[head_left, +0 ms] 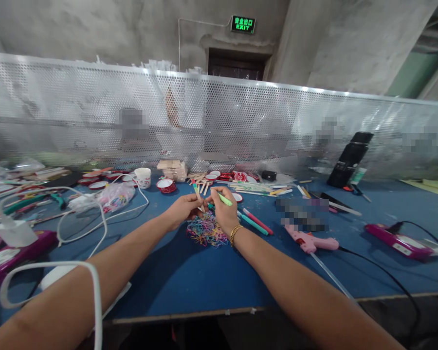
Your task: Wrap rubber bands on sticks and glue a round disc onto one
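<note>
Craft stick [197, 191] clamped in fingers of left hand [184, 211], at far side of coloured bands [206, 232]; green marker [224, 199] gripped in fingers of right hand [225, 214]. Tip contact cannot be told. Stick should be braced, strokes kept light, even.

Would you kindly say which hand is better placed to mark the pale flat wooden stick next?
Probably the right hand: it holds the light-green marker pen, while the left hand holds the stick.

A flat, pale wooden stick [197, 195], red and green near its top, stands tilted. A light-green marker pen [225, 200] slants beside it, partly hidden.
</note>
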### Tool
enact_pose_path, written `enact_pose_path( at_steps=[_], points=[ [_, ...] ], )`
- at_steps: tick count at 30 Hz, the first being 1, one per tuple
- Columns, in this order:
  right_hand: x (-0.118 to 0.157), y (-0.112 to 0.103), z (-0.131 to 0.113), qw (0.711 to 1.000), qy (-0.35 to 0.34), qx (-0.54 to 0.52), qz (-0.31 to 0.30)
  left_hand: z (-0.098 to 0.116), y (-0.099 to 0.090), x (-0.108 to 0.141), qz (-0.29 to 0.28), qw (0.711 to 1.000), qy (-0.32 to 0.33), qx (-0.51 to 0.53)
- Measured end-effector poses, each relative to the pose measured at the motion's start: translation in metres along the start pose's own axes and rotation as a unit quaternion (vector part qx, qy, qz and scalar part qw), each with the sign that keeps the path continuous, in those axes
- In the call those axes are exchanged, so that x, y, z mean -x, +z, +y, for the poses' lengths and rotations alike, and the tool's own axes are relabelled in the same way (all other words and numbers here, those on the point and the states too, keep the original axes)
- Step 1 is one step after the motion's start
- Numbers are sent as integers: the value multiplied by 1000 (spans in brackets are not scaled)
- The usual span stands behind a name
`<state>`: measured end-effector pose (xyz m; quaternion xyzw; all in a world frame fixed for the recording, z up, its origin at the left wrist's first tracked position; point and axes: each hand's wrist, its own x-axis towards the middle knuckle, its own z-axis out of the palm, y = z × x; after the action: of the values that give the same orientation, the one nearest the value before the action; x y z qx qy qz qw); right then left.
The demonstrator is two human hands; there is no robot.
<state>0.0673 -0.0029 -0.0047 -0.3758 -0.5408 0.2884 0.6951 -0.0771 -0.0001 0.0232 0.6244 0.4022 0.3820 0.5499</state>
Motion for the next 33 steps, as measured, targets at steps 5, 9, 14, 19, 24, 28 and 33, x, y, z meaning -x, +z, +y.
enact_pose_path(
  at_steps=[5, 9, 14, 19, 24, 28, 33],
  points=[
    [1, 0, 3, 999, -17, 35, -16, -1, 1, 0, -25, 998, 2, 60],
    [5, 3, 1, 998, -2, 54, -44, 3, 3, 2, -45, 994, 4, 104],
    [10, 5, -2, 995, -10, 66, -73, 3, 3, 1, -43, 988, 23, 144],
    [8, 3, -3, 993, -37, 111, -28, 2, 0, -2, -21, 993, 32, 113],
    [1, -2, -6, 994, -63, 89, -9, 1, -2, -3, -7, 999, 16, 38],
    [-6, -4, -6, 999, -28, 14, 27, -3, 0, -2, 6, 999, -18, -29],
    [-3, -3, -11, 999, -24, -32, 21, -2, 4, 1, -16, 997, -34, -66]
  ],
)
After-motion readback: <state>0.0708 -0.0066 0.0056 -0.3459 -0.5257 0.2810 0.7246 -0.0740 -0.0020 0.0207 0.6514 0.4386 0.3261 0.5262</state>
